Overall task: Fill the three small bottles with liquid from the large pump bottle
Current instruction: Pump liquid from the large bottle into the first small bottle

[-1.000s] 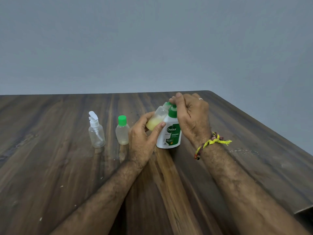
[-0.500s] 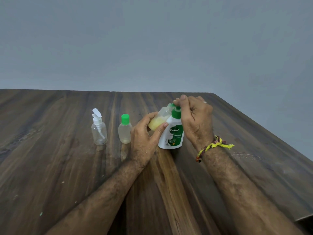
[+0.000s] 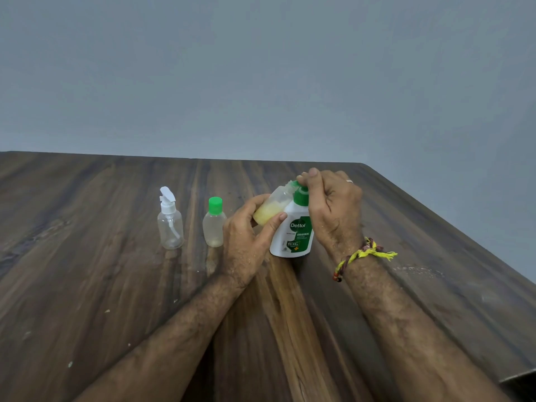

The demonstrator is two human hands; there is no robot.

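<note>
Head view: left hand [image 3: 246,242] fingers grip tilted small bottle [image 3: 271,208]; right hand [image 3: 333,210] fingers curl on pump bottle [image 3: 295,233].

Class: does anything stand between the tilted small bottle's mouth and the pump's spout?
Nothing visible does. The left hand holds the small bottle tilted, its mouth at the pump bottle's spout, under the right hand.

Your dark wooden desk [image 3: 290,343] carries, mid-frame, a clear spray bottle [image 3: 170,224], a green-capped small bottle [image 3: 214,224] and the white pump bottle [image 3: 294,236].
</note>
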